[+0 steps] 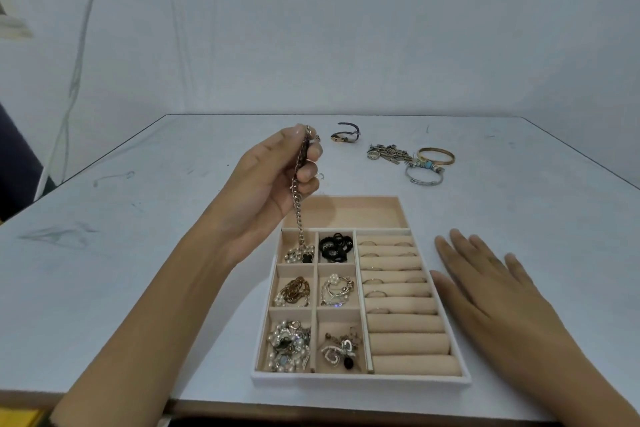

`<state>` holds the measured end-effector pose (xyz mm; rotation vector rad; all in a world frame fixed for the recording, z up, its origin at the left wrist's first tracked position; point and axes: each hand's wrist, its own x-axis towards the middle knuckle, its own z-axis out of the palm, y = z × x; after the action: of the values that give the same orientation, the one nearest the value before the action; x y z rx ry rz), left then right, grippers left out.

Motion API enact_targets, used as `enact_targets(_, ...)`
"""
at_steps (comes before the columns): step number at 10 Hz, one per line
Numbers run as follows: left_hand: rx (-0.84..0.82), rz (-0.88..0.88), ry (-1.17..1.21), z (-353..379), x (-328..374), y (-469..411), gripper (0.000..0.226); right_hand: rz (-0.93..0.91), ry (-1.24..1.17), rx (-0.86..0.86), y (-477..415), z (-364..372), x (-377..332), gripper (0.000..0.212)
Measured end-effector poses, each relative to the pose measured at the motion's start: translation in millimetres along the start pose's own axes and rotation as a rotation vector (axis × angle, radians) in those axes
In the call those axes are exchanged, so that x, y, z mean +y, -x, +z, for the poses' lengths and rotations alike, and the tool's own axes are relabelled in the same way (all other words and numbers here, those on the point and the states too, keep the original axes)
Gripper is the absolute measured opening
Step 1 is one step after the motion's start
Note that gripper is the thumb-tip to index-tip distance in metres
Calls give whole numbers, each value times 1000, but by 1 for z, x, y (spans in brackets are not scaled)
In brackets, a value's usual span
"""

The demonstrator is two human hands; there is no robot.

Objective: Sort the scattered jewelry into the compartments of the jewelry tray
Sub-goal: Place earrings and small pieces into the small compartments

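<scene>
A beige jewelry tray (360, 378) lies on the white table near its front edge. My left hand (273, 180) is raised above the tray's far left corner and pinches a metal chain (298, 208). The chain hangs straight down, and its pearl-and-black charm end (300, 254) rests in the top-left small compartment. The other small compartments hold black bands, chains and pearl pieces. Several rings sit in the ring rolls (394, 274) on the tray's right side. My right hand (485, 284) lies flat on the table, fingers straight, just right of the tray.
Loose jewelry lies at the far side of the table: a watch (344, 135), a heap of metal charms (388, 152), a gold bangle (437, 155), a beaded bracelet and a silver bangle (424, 177). The tray's long far compartment (353, 213) holds nothing.
</scene>
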<state>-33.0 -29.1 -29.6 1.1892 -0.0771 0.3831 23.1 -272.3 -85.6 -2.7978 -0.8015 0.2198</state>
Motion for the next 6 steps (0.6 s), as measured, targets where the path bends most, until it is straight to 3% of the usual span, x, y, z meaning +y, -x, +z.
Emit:
enact_targets(2,26,-26,-436,-9,-8,8,19,-5,3,6,1,-1,1,79)
enact_targets(6,20,4,-881,-22,-10,34,16,5,-6,-12,3,-4,-3,79)
